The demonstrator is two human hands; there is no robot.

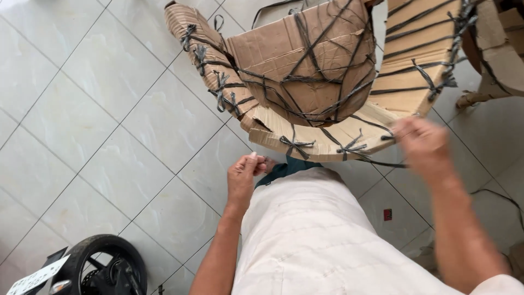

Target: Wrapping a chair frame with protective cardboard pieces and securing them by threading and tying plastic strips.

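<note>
A curved cardboard structure (305,60), bound all over with black strings tied in knots, fills the top middle of the view. My right hand (423,145), blurred by motion, is closed on a black string (382,163) that runs along the cardboard's lower edge. Lower down, my left hand (245,175) sits just below that edge, beside my white shirt, with its fingers pinched together. I cannot tell whether it holds anything.
A white tiled floor (109,120) lies under everything. A black motorcycle wheel (106,265) with a white plate sits at the bottom left. More cardboard pieces (499,52) stand at the top right. A small red thing (387,214) lies on the floor.
</note>
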